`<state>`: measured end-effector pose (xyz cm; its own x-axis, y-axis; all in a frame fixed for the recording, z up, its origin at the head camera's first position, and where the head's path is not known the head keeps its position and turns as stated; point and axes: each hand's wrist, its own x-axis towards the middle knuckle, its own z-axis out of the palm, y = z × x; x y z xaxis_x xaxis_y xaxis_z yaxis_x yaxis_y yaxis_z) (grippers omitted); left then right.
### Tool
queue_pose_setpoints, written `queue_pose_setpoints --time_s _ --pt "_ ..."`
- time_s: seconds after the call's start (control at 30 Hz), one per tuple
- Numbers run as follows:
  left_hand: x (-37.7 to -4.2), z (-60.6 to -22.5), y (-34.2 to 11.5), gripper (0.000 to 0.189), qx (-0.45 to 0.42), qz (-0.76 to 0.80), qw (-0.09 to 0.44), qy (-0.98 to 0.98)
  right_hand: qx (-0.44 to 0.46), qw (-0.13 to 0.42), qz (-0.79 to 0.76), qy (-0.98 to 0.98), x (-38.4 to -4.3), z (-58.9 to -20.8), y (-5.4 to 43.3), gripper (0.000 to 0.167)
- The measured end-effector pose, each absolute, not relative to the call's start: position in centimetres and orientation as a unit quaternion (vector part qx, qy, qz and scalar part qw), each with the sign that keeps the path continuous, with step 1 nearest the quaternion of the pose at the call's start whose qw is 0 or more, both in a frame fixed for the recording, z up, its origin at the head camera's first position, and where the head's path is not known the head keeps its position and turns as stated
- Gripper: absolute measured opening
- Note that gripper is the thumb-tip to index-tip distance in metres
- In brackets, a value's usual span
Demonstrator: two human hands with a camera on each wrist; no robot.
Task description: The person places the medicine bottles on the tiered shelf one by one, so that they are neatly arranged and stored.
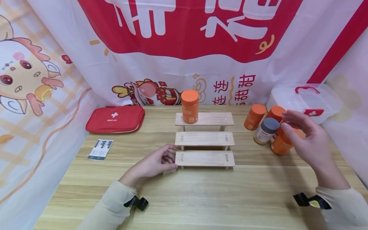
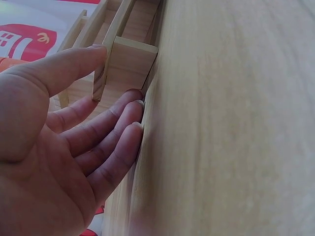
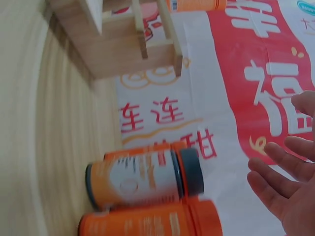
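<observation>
A three-step wooden display stand (image 1: 204,139) stands mid-table. My left hand (image 1: 158,163) is at its left end; in the left wrist view, the thumb and index finger (image 2: 74,114) pinch opposite edges of the lowest step's board (image 2: 101,81), while the other fingers lie along the tabletop. An orange bottle (image 1: 190,107) stands upright on the top step. My right hand (image 1: 311,143) hovers by several bottles at the right, fingers relaxed and holding nothing. Among them are a grey-lidded bottle (image 1: 265,131), an orange bottle (image 1: 255,117) behind it and another orange bottle (image 1: 281,144) partly behind my hand.
A red first-aid pouch (image 1: 115,119) lies at the back left, with a printed card (image 1: 100,149) in front of it. At the back right is a clear plastic box (image 1: 287,95) with red latches, behind the bottles. A printed cloth (image 1: 184,73) hangs along the table's back edge.
</observation>
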<state>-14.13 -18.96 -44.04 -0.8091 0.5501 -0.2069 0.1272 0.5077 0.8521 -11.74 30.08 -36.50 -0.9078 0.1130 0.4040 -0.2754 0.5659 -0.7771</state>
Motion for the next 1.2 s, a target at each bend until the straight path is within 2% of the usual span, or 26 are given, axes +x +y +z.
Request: queue_pose_setpoints --time_s 0.33,0.57,0.7,1.03,1.2 --pt "-14.2 -44.1 -18.9 0.055 0.2 0.457 0.236 0.834 0.001 0.228 0.448 -0.864 -10.2 -38.2 32.6 0.047" --pt "-14.2 -44.0 -18.9 0.055 0.196 0.458 0.239 0.834 -0.065 0.206 0.414 -0.884 -9.6 -39.1 33.6 0.049" --pt "-14.3 -44.0 -18.8 0.055 0.195 0.459 0.238 0.834 -0.096 0.174 0.41 -0.89 -9.4 -39.9 34.4 0.054" --pt "-14.1 -43.8 -18.7 0.056 0.196 0.46 0.24 0.832 -0.112 0.056 0.418 -0.9 -10.1 -42.0 36.2 0.082" --pt "-14.1 -43.8 -18.7 0.056 0.197 0.46 0.239 0.832 -0.114 0.027 0.416 -0.902 -10.7 -42.6 36.1 0.09"
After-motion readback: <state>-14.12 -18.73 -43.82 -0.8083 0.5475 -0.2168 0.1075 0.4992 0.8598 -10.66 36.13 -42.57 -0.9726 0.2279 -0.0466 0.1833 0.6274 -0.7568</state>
